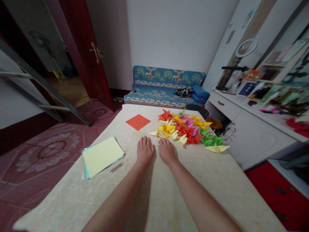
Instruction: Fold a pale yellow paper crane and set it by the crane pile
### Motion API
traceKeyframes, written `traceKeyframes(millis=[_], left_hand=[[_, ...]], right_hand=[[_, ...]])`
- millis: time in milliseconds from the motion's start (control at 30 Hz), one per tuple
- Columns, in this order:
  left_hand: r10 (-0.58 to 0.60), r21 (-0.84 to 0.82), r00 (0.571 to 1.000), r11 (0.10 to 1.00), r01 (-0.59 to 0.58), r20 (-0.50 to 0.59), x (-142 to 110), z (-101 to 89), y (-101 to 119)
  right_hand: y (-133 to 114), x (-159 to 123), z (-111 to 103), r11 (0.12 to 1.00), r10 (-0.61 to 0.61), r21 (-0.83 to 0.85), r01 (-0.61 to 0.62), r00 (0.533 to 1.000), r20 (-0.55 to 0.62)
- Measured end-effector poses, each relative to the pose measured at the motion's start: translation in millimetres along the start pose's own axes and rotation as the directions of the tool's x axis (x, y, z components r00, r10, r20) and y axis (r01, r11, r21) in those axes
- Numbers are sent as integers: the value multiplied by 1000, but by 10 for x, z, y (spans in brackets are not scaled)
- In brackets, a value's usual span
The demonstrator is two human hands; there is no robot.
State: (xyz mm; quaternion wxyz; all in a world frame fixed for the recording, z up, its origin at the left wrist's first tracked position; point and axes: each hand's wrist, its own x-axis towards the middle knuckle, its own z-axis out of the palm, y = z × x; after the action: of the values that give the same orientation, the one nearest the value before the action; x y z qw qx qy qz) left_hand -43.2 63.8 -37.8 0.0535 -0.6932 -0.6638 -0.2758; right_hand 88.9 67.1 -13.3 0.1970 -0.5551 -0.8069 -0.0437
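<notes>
My left hand (145,149) and my right hand (167,150) lie flat, palms down, side by side on the beige table (169,193), fingers stretched forward and holding nothing. A red square sheet of paper (138,122) lies ahead of my left hand, apart from it. A pile of several folded paper cranes (187,129) in red, yellow, pink, orange and green spreads ahead and to the right of my right hand. The nearest yellow crane sits just beyond my right fingertips. A stack of square paper with a pale yellow top sheet (102,155) rests at the left.
The table's left edge drops to a red patterned floor (48,151). A blue patterned sofa (164,87) stands beyond the table's far end. White cabinets and cluttered shelves (253,129) run along the right, with a ring light (246,48). A dark red door (84,48) stands open at left.
</notes>
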Motion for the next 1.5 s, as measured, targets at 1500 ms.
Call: traceKeyframes(millis=[1500], left_hand=[[250,-158,957,961,-227,145,-117,-228,236]], right_hand=[[168,-332,77,839,263,532,-112,940,-216]])
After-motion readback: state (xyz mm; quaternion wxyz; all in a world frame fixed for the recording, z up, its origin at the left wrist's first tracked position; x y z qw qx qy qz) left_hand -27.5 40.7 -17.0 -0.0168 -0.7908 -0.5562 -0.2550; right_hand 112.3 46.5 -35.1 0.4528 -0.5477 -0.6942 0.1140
